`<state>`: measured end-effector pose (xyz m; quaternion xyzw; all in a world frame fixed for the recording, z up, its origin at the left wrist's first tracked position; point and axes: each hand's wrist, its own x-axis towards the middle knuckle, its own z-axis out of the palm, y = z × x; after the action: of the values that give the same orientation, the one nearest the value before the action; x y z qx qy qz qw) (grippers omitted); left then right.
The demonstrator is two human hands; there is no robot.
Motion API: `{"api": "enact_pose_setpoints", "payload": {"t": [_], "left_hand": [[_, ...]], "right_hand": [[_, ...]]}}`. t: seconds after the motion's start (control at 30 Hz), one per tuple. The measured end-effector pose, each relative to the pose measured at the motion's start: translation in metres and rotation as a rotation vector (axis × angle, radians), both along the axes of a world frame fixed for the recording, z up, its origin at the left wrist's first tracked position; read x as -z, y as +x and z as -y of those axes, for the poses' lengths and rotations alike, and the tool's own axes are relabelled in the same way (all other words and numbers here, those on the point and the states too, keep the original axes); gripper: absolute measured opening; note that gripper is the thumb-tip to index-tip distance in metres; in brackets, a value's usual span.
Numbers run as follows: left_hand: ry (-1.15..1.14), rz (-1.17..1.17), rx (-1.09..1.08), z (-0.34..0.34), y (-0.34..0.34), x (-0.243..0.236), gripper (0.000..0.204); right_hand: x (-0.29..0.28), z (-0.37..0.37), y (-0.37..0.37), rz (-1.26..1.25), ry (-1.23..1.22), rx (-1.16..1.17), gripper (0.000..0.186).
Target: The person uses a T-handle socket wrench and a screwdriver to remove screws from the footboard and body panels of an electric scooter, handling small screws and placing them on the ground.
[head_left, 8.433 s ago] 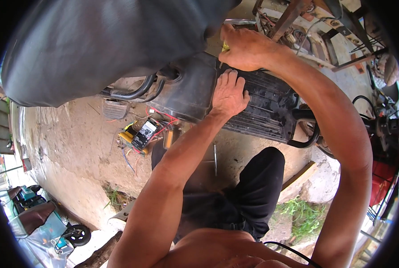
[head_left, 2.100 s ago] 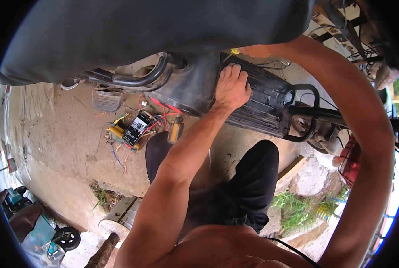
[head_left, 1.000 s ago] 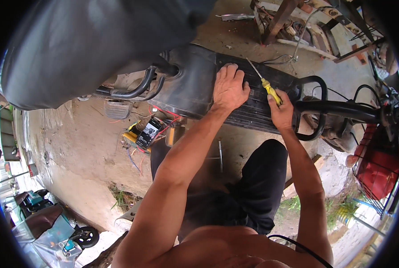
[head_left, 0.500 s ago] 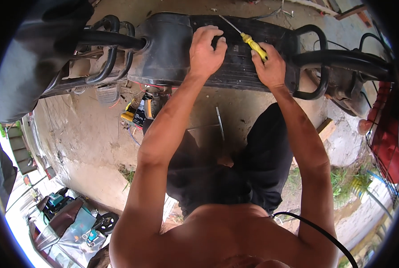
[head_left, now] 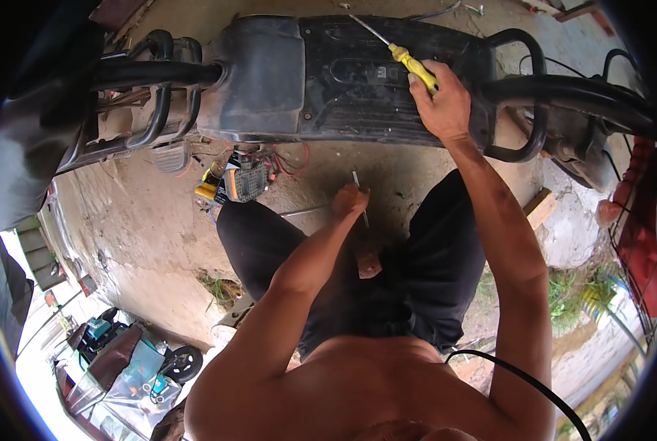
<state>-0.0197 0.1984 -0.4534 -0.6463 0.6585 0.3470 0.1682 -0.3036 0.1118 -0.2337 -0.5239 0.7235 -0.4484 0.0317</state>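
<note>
My right hand [head_left: 444,101] is closed around the yellow handle of a screwdriver [head_left: 415,67]. Its thin metal shaft points up and left across a black plastic footboard [head_left: 269,81]. Small round screw heads or holes show along the panel's surface. Lower down, between my knees, my left hand [head_left: 350,201] has its fingers closed on a thin metal rod [head_left: 355,177] at the ground. The rod sticks out above and below the fingers; which tool it belongs to, I cannot make out.
Black tubular guard bars [head_left: 563,94] flank the footboard. Left of my knees lie a yellow-and-black device [head_left: 209,191], a grey ribbed block [head_left: 246,184] and red wires [head_left: 296,166]. A brown block [head_left: 369,264] sits between my legs. A small teal-and-maroon vehicle [head_left: 122,360] stands at lower left.
My left hand has left the footboard, come down toward me and closed on the metal rod. The right hand still holds the screwdriver in nearly the same place.
</note>
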Motion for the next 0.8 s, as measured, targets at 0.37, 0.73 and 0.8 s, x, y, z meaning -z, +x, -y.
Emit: {"api": "enact_pose_setpoints", "payload": {"t": [0.37,0.73,0.8], "left_hand": [[-0.306,-0.009,-0.044,-0.028,0.021,0.028,0.045],[-0.243,-0.654,-0.047,-0.035,0.036,-0.189,0.017],[0.294,-0.925,-0.721,-0.028,0.047,-0.24,0.023]], "right_hand": [[-0.003,0.004,0.005,0.015,0.007,-0.007,0.037],[-0.002,-0.005,-0.005,0.031,0.064,0.05,0.037],[-0.003,-0.003,-0.001,0.059,0.065,0.04,0.035]]}}
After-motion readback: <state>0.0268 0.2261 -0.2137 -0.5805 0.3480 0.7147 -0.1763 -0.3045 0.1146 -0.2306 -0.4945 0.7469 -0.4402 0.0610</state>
